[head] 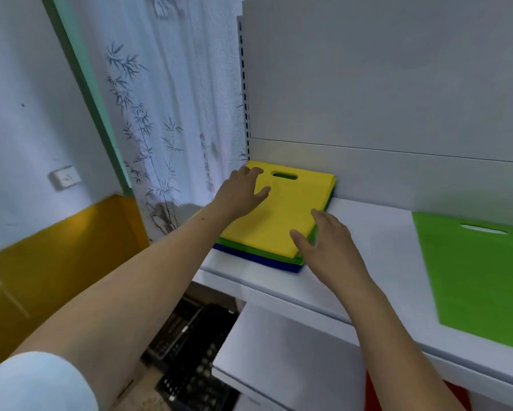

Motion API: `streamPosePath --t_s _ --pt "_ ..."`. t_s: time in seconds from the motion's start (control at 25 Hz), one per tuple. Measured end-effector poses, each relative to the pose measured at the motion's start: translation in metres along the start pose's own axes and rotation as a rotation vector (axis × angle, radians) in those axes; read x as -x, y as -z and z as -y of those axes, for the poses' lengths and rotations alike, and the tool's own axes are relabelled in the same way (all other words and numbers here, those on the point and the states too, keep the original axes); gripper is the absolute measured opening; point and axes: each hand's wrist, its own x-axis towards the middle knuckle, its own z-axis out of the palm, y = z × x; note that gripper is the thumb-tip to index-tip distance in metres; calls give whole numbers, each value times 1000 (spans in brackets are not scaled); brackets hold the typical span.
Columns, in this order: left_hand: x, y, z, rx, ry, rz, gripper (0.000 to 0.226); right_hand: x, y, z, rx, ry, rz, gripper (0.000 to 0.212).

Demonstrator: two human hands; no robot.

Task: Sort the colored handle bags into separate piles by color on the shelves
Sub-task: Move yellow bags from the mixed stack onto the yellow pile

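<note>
A mixed stack of flat handle bags lies at the left end of the white shelf [373, 241]. Its top bag is yellow [282, 209] with a cut-out handle; green [301, 259] and blue [258, 258] bag edges show beneath it. My left hand [240, 194] reaches over the yellow bag's left edge with spread, relaxed fingers. At the stack's near right corner my right hand [323, 241] touches the bags, thumb on the yellow one and fingers along the side edge. One green bag [480, 277] lies flat by itself at the shelf's right.
The shelf's grey back panel rises behind the stack. A lower white shelf [293, 351] sits below, with something red [373, 396] beneath it. Black crates [195, 351] stand on the floor at the left. A bamboo-print curtain [166, 114] hangs left of the shelf post.
</note>
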Motion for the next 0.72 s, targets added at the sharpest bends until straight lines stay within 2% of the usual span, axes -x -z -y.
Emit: streamPosePath --t_s 0.2,0.32,0.48,0.72 --pt "-69 -15 46 -16 -94 94 63 -55 -27 8 121 -53 133 81" --pt "-100 -23 67 -36 -139 147 66 -67 -37 6 152 -106 139 83" --pt "-114 -42 87 -226 -264 242 61 -66 -44 3 180 -168 128 74" --pt "-109 -59 111 -179 -484 -30 25 -51 -53 20 151 -199 -91 32"
